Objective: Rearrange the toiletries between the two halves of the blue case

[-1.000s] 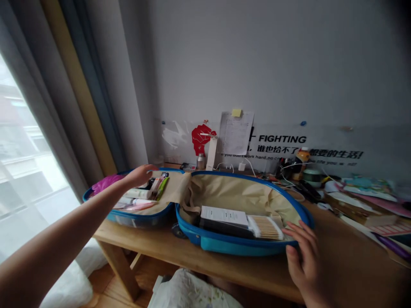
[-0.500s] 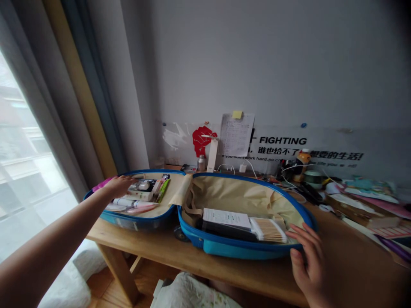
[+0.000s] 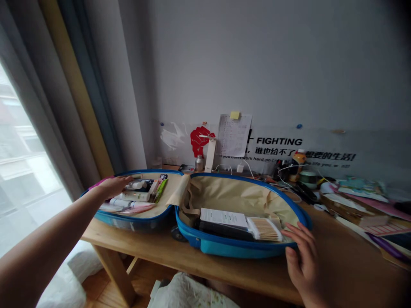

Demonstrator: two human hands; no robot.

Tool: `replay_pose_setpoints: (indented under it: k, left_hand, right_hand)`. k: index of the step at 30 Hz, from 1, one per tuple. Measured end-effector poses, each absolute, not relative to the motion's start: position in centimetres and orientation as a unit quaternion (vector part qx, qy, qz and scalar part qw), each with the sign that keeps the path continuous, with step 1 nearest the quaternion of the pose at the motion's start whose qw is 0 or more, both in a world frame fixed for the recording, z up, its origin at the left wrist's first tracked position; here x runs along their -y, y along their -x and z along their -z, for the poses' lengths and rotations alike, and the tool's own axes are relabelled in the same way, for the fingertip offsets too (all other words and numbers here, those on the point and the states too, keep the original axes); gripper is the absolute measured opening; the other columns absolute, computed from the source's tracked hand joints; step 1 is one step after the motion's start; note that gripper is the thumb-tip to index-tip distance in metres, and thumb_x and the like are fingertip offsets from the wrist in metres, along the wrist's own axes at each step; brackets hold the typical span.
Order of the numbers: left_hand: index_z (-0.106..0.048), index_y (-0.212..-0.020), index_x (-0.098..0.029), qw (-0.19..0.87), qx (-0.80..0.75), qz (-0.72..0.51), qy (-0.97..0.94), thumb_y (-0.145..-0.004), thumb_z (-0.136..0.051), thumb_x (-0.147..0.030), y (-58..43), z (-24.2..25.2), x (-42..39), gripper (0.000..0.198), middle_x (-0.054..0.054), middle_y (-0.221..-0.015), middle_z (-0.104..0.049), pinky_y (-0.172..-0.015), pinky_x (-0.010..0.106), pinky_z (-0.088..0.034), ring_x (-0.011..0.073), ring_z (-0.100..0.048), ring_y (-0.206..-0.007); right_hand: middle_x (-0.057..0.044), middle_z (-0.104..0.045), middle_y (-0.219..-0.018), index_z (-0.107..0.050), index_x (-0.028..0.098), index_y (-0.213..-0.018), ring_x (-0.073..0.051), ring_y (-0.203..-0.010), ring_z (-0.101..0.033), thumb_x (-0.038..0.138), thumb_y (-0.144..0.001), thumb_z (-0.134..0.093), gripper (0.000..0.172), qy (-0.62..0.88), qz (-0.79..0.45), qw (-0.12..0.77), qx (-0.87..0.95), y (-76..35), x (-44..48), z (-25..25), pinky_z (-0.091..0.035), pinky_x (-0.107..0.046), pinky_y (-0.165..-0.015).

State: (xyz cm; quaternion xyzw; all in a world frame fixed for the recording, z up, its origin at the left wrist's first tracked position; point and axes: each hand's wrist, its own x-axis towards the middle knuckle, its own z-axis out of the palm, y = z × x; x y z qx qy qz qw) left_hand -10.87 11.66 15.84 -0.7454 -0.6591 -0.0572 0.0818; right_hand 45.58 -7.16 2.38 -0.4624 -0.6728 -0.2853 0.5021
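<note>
A small blue suitcase (image 3: 224,250) lies fully open on the wooden surface (image 3: 180,261), with both halves flat and side by side. The left half (image 3: 135,221) is near the curtain (image 3: 64,111), and the right half (image 3: 298,211) is in front of the person.

The shell looks hard and smooth, so I think it is stiff and a little slippery, and the rounded rim is the best place to take hold. It does not seem heavy, but the things inside are loose. The tubes and pens (image 3: 138,196) in the left half, and the white box (image 3: 224,217) and the pack of cotton sticks (image 3: 265,229) in the right half, could slide if a half is tilted quickly. The beige lining (image 3: 234,194) is soft and wrinkled and gives no firm hold.

The left hand (image 3: 112,186) is stretched out to the far edge of the left half. It rests there, just beside the tubes. Its grip is loose and open, and I see nothing held in it.

The right hand (image 3: 303,259) is at the near right end of the right half. Its fingers are spread, the fingertips (image 3: 290,233) touch the blue rim, and this grip is open too, with nothing in it
</note>
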Motion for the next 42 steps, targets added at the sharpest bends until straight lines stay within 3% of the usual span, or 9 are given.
replay_pose_setpoints:
  k: [3, 7, 12, 15, 22, 31, 37, 42]
  left_hand:
    - [-0.057, -0.117, -0.02, 0.086, 0.662, 0.032, 0.744, -0.087, -0.048, -0.025, 10.3, -16.6, -11.2, 0.032, 0.004, -0.1, -0.075, -0.076, 0.026, -0.046, 0.0224, -0.068, -0.091]
    - [-0.046, -0.133, -0.01, 0.097, 0.628, 0.045, 0.771, -0.094, -0.039, -0.03, 6.6, -18.7, -11.4, 0.045, 0.016, -0.128, -0.064, -0.088, 0.032, -0.048, 0.028, -0.064, -0.111]
    - [-0.037, -0.146, -0.017, 0.072, 0.513, 0.057, 0.853, -0.096, -0.044, -0.036, -3.3, -20.4, -11.9, 0.054, 0.014, -0.144, -0.052, -0.107, 0.032, -0.041, 0.0256, -0.056, -0.127]
    - [-0.041, -0.146, -0.021, 0.03, 0.438, 0.023, 0.898, -0.095, -0.054, -0.034, -9.9, -19.4, -11.9, 0.054, 0.011, -0.143, -0.054, -0.108, 0.03, -0.042, 0.0236, -0.057, -0.127]
    - [-0.058, -0.128, -0.017, -0.041, 0.399, -0.106, 0.91, -0.094, -0.063, -0.037, -18.3, -14.4, -12.2, 0.039, 0.01, -0.129, -0.061, -0.095, 0.048, -0.054, 0.0239, -0.062, -0.112]
    - [-0.062, -0.122, -0.019, -0.081, 0.398, -0.142, 0.903, -0.093, -0.064, -0.035, -18.4, -11.8, -13.4, 0.033, 0.009, -0.127, -0.062, -0.098, 0.046, -0.052, 0.0233, -0.061, -0.114]
    - [-0.069, -0.099, -0.022, -0.102, 0.414, -0.135, 0.894, -0.074, -0.074, -0.016, -18.3, -11.0, -14.3, 0.026, 0.004, -0.104, -0.073, -0.098, 0.04, -0.047, 0.0274, -0.064, -0.111]
    - [-0.07, -0.095, -0.022, -0.12, 0.411, -0.134, 0.894, -0.069, -0.069, -0.011, -18.2, -10.7, -14.6, 0.028, 0.005, -0.101, -0.074, -0.097, 0.04, -0.047, 0.0277, -0.065, -0.11]
  right_hand:
    - [-0.012, -0.065, -0.114, -0.061, 0.022, -0.113, -0.032, -0.125, -0.053, 0.042, -0.1, -0.039, 0.032, 0.466, 0.284, 0.504, 0.67, -45.5, 7.1, -2.3, -0.045, -0.054, -0.1]
    - [-0.012, -0.065, -0.114, -0.06, 0.022, -0.112, -0.032, -0.125, -0.054, 0.042, -0.1, -0.04, 0.031, 0.46, 0.284, 0.514, 0.666, -45.5, 7.0, -2.3, -0.046, -0.053, -0.099]
    - [-0.012, -0.065, -0.113, -0.06, 0.022, -0.112, -0.032, -0.125, -0.053, 0.042, -0.099, -0.04, 0.031, 0.468, 0.278, 0.505, 0.67, -45.7, 7.2, -2.1, -0.046, -0.054, -0.098]
    - [-0.013, -0.064, -0.113, -0.06, 0.021, -0.112, -0.033, -0.125, -0.053, 0.042, -0.1, -0.039, 0.032, 0.468, 0.28, 0.502, 0.671, -45.7, 7.2, -2.2, -0.046, -0.054, -0.098]
    - [-0.013, -0.065, -0.116, -0.06, 0.021, -0.113, -0.032, -0.126, -0.053, 0.04, -0.1, -0.04, 0.031, 0.462, 0.283, 0.502, 0.674, -45.6, 7.3, -2.4, -0.046, -0.053, -0.098]
    - [-0.013, -0.064, -0.116, -0.06, 0.021, -0.115, -0.032, -0.127, -0.052, 0.04, -0.1, -0.04, 0.031, 0.466, 0.282, 0.497, 0.675, -45.6, 7.4, -2.3, -0.045, -0.054, -0.1]
    - [-0.013, -0.065, -0.116, -0.06, 0.021, -0.113, -0.032, -0.127, -0.052, 0.04, -0.1, -0.041, 0.03, 0.46, 0.283, 0.504, 0.674, -45.6, 7.3, -2.3, -0.045, -0.054, -0.1]
    - [-0.013, -0.064, -0.116, -0.06, 0.021, -0.114, -0.033, -0.127, -0.051, 0.042, -0.1, -0.039, 0.033, 0.461, 0.274, 0.511, 0.672, -45.6, 7.2, -2.1, -0.044, -0.056, -0.1]
